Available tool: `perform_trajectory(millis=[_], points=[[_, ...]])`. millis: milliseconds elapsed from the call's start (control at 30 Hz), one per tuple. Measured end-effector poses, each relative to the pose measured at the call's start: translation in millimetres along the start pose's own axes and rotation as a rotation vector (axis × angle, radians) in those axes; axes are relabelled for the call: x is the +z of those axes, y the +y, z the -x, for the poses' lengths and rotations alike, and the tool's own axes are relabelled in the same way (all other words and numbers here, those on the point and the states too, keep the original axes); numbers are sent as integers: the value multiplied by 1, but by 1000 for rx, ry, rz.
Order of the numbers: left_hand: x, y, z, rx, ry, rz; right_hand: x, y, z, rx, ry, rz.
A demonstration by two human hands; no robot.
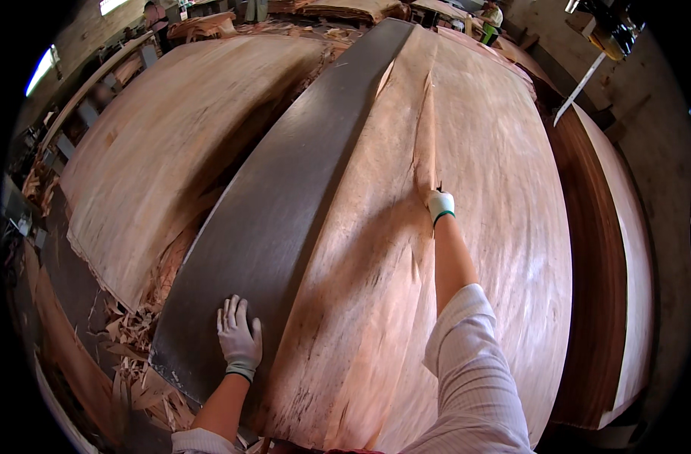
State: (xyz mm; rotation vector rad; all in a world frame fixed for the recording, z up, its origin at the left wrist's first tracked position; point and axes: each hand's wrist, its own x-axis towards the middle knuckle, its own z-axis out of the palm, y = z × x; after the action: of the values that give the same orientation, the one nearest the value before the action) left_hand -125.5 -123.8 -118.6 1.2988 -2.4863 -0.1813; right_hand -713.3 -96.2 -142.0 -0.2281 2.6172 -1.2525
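The right hand (pixel 440 203), in a white glove, was curled up tight, with a small dark tip (pixel 439 186) poking out past it; what the tip belonged to could not be told. The hand was right at the low end of a raised fold (pixel 427 129) in the thin wood sheets (pixel 496 250). The fold's long way ran from the hand toward 12 o'clock, so the right hand was the near one. The left hand (pixel 239 338) was well apart, at 8 o'clock from the right. It lay flat with its fingers spread a little, holding nothing, on a dark gray board (pixel 262 219). Wood scraps (pixel 149 390) lay at 8 o'clock from it, and another pale pile (pixel 179 129) at 11 o'clock.
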Motion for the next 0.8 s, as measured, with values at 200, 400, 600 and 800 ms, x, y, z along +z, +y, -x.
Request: perform_trajectory(millis=[200, 400, 600, 800], points=[[-2, -5, 8, -20, 9, -33, -18, -19, 22, -87, 98, 182], [0, 1, 3, -2, -4, -19, -80, 22, 61, -381, 112, 323], [0, 0, 10, 16, 18, -21, -256, 92, 160, -522, 383, 189], [4, -11, 16, 29, 83, -34, -500, 212, 395, 75, 948, 436]])
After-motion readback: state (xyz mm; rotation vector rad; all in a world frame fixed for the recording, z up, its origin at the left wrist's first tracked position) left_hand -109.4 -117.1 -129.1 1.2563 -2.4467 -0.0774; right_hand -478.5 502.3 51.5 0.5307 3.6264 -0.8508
